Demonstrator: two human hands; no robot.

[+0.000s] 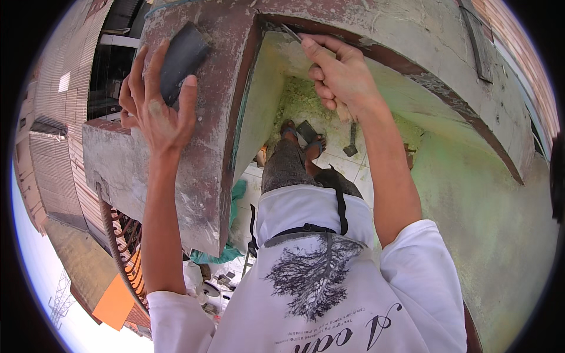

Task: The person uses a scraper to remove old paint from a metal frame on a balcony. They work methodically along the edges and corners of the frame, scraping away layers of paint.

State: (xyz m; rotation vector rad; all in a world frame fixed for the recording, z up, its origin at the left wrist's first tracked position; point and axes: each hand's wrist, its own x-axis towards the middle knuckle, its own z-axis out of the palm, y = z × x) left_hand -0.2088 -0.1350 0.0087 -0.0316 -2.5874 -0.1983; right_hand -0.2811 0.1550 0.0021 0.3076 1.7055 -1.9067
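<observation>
On top of the stained ledge point(203, 138), my left hand point(158, 112) has its fingers and thumb spread apart. Between index finger and thumb lies a dark grey flat rectangular piece point(187, 56); the hand seems to touch its edges, and its material cannot be told. My right hand point(341, 73) is closed around a scraper with a thin metal blade point(291, 32). The blade reaches the inner corner where two beams meet, by the dark red-brown edge strip point(376, 50). Most of the scraper's handle is hidden in the fist.
Below, my sandalled feet stand on a pale tiled floor point(347, 167) beside a dark flat tool point(351, 141). A greenish wall point(471, 200) rises at right. Green sheeting point(226, 253) and a curled metal railing point(118, 235) are at lower left. A corrugated wall point(59, 106) stands at far left.
</observation>
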